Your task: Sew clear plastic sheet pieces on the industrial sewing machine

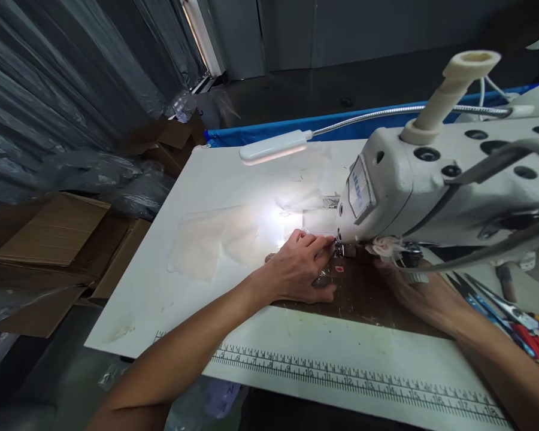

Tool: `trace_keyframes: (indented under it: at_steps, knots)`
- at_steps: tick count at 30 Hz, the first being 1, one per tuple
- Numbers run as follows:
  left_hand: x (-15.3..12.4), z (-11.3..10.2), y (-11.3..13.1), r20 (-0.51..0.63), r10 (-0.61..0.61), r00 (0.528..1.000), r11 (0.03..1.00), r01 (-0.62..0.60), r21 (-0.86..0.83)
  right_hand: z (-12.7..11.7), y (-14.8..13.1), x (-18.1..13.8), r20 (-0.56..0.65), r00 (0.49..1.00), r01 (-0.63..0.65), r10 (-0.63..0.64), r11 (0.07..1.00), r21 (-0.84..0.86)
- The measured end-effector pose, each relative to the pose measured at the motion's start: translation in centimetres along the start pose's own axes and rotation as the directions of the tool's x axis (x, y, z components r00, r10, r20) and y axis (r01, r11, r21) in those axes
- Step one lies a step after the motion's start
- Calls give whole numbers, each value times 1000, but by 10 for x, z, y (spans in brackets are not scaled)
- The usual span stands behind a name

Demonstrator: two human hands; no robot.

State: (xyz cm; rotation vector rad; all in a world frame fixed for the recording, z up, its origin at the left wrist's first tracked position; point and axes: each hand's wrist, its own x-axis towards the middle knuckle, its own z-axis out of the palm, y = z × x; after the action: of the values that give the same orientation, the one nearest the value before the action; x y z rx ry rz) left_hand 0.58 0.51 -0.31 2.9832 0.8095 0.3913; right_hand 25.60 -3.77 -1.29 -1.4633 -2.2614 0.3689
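A white sewing machine [395, 173] stands at the right, its needle end over the table. My left hand [299, 266] lies beside the presser foot [345, 250], fingertips close to it. Its thumb is spread away from the bent fingers. A small glossy clear piece shows between thumb and fingers; its kind is unclear. Under the machine head, my right hand [413, 290] rests over a brown plate [363, 299], its fingers mostly hidden by machine parts. Pale sheer fabric pieces [206, 239] lie left of my left hand.
A lit lamp [276, 147] on a flexible neck hangs over the white table [153, 287]. A printed ruler [341, 380] runs along the front edge. Scissors [512, 314] and other tools lie at the right. Cardboard boxes [49, 239] and plastic wrapping stand beyond the left edge.
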Motion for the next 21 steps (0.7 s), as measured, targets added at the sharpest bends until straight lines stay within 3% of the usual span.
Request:
trace_keyframes:
  at_steps: [5, 13, 21]
  knots:
    - [-1, 2, 1, -18, -57, 998, 998, 57, -24, 0, -5, -6, -13, 992, -124, 126, 985, 123]
    - [1, -3, -1, 33, -138, 990, 966, 142, -215, 8, 1, -8, -42, 992, -114, 117, 991, 66]
    - [16, -17, -22, 172, -113, 979, 956, 154, -251, 13, -6, -6, -111, 983, 136, -147, 986, -95]
